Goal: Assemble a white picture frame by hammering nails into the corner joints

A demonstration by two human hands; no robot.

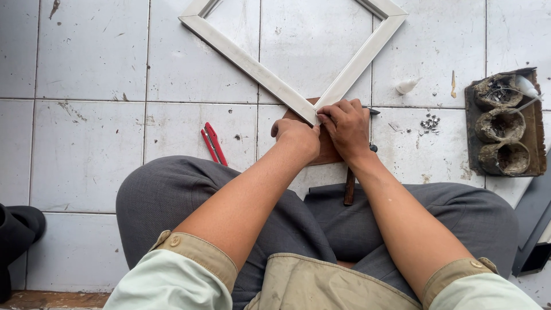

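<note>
A pale rectangular frame lies on the tiled floor, turned like a diamond, its near corner resting on a brown wooden block. My left hand is curled just below and left of that corner, touching it. My right hand presses on the corner from the right, fingers bent over the joint. Whether either hand pinches something small at the joint is hidden. A dark wooden handle pokes out from under my right wrist.
Red-handled pliers lie left of my hands. A small pile of metal bits and a white nozzle cap sit to the right. Further right, a wooden board with three crusted pots. My crossed legs fill the foreground.
</note>
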